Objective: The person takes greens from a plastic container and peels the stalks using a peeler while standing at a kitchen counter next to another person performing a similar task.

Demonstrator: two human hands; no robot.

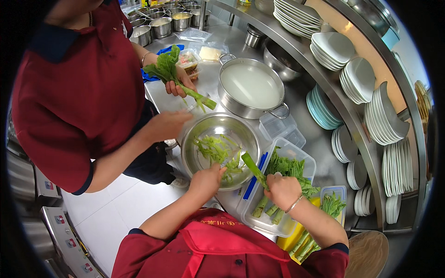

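My left hand [205,181] is over the near edge of a steel basin [186,153], closed around a small tool that looks like a peeler [224,162], mostly hidden by my fingers. Long green peelings [213,147] lie in the basin. My right hand [284,189] grips a celtuce stem [253,166], its cut end tilted up over the basin's right rim. Beneath that hand sits a clear plastic bin [306,156] with leafy celtuce [286,163] and several stems inside. A blue clip strip [255,177] runs along the bin's left side.
A co-worker's hand [179,83] holds another leafy stem [194,95] above the basin's far rim; their other hand [170,125] is blurred. Beyond stands a pot of cloudy liquid [252,83]. More stems [306,243] lie lower right, by a yellow surface [288,239]. Plates [386,118] fill the right shelf.
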